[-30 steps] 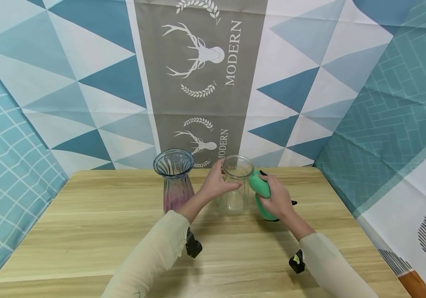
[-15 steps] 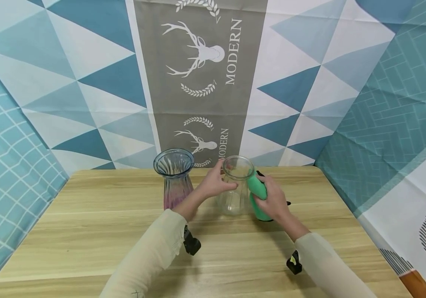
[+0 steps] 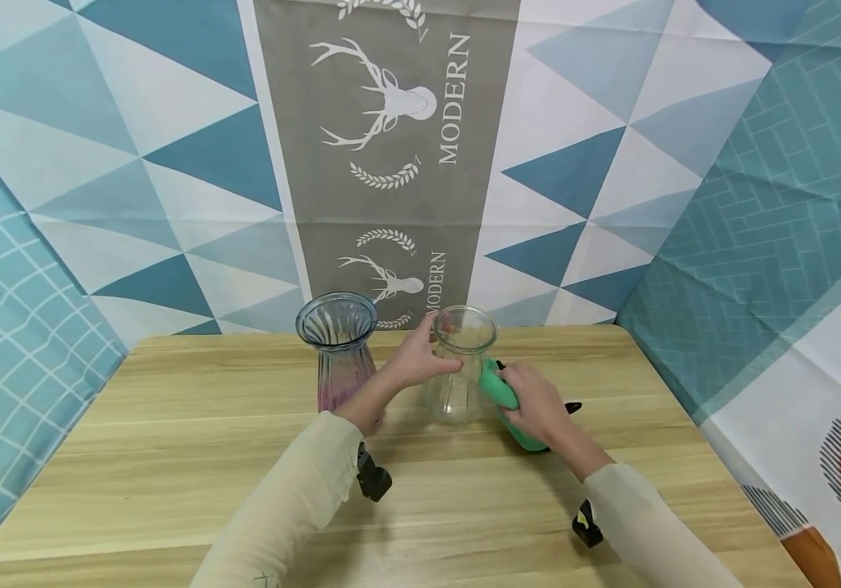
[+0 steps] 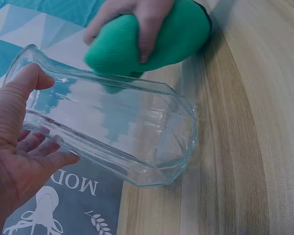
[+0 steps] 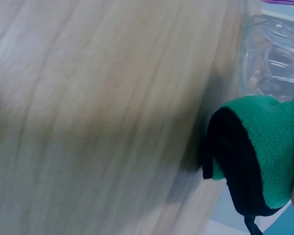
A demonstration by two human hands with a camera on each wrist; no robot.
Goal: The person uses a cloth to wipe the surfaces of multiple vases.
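Observation:
A clear glass vase (image 3: 456, 400) stands on the wooden table, its faceted sides plain in the left wrist view. My left hand (image 3: 420, 359) grips it around the neck just under the rim, thumb on the near side and fingers on the far side. In my right hand (image 3: 536, 402) is a green fuzzy cloth (image 4: 120, 44) with black trim and a small black loop (image 5: 253, 226). The cloth is bunched under the fingers and lies right at the vase's right side. Part of it shows through the glass in the left wrist view.
A ribbed vase (image 3: 343, 371), blue at the top and pink lower down, stands left of the clear one, partly behind my left forearm. The wooden table (image 3: 464, 506) ends at a patterned cloth backdrop (image 3: 384, 204). Black wrist cameras (image 3: 374, 478) hang below both sleeves.
My right hand first moved left with the cloth toward the clear vase, then lowered along its side. The left hand keeps its grip on the neck. The head view has shifted slightly.

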